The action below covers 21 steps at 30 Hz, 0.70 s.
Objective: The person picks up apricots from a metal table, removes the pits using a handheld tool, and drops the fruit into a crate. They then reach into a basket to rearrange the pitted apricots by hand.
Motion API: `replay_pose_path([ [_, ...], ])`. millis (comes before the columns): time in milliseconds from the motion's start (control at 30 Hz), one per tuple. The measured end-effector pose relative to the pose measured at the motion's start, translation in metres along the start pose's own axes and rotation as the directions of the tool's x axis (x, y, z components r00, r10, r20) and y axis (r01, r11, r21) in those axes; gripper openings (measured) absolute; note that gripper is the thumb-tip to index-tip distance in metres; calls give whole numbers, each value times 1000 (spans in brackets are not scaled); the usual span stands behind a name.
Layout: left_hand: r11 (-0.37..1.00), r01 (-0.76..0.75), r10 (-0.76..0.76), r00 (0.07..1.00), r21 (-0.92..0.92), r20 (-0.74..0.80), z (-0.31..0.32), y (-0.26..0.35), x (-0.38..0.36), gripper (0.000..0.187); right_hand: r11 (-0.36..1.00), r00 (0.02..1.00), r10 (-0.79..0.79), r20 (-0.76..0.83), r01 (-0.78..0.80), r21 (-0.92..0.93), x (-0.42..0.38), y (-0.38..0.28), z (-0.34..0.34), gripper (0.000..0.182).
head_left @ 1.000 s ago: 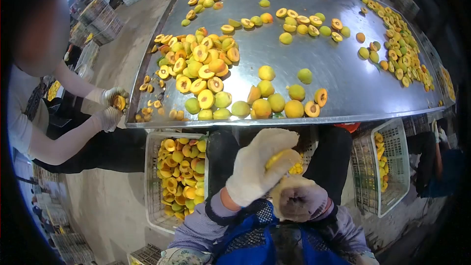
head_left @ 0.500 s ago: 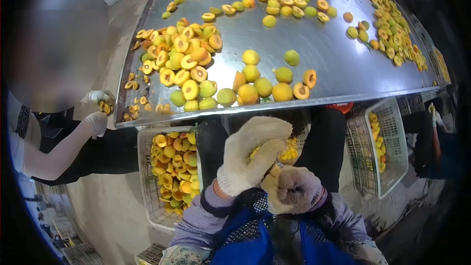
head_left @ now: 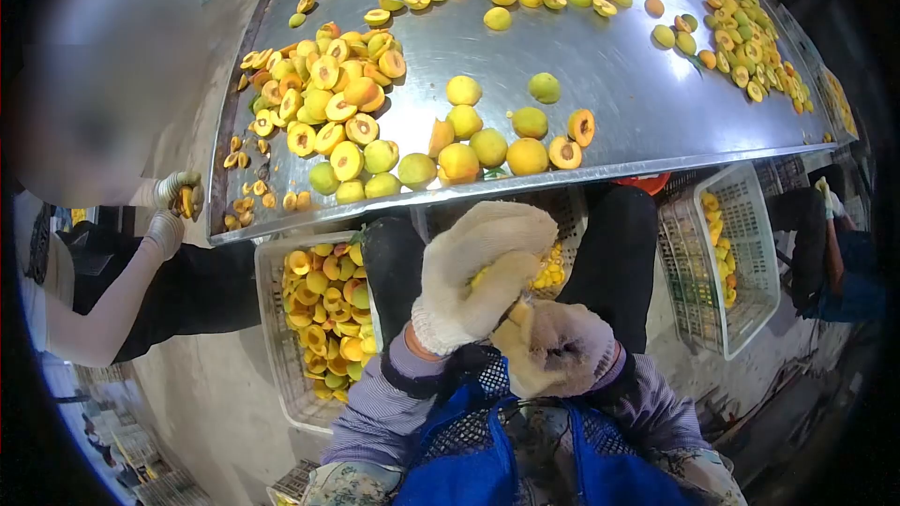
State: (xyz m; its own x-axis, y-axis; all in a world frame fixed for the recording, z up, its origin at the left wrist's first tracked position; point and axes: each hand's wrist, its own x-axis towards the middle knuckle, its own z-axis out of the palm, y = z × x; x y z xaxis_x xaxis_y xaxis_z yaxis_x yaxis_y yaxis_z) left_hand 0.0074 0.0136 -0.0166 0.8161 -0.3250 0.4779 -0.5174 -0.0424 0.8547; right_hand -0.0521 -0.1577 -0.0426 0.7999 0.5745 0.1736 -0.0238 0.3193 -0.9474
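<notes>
My left hand point(head_left: 483, 272), in a pale knit work glove, is curled in front of my lap, with a sliver of yellow fruit showing between thumb and fingers. That fruit looks like a piece of yellow peach, mostly hidden by the glove. Just below and to the right, my right hand point(head_left: 558, 347) is closed in a stained glove. A small tip pokes out of it toward the left hand; what it belongs to is hidden. Between my knees, behind the hands, stands a container with yellow fruit pieces point(head_left: 551, 269) in it.
A metal table point(head_left: 450, 47) ahead bears whole and halved peaches point(head_left: 328, 84). Crates with fruit stand at my left point(head_left: 272, 319) and right point(head_left: 750, 253). Part of a red container point(head_left: 644, 183) shows under the table edge. At the left sits a person with gloved hands point(head_left: 169, 211).
The view has shifted slightly, so the table sits a little higher and further left. My hands stay together in nearly the same pose. The neighbour's gloved hands have moved closer together.
</notes>
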Motion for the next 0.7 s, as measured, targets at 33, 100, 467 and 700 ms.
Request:
replay_pose_path([
  [33,972,125,-143,987,-198,-78,7,3,-5,17,996,1000,-24,-3,24,91,6,-3,3,17],
  [100,889,225,-296,947,-398,-126,16,6,-10,17,983,999,-44,-9,45,179,3,0,2,17],
  [467,637,429,-690,688,-641,-226,-4,-11,-20,47,416,838,470,279,-488,767,9,-6,-10,11],
  [700,526,632,-412,775,569,-480,-111,-64,-123,31,922,926,377,30,-372,-107,12,-5,-25,18],
])
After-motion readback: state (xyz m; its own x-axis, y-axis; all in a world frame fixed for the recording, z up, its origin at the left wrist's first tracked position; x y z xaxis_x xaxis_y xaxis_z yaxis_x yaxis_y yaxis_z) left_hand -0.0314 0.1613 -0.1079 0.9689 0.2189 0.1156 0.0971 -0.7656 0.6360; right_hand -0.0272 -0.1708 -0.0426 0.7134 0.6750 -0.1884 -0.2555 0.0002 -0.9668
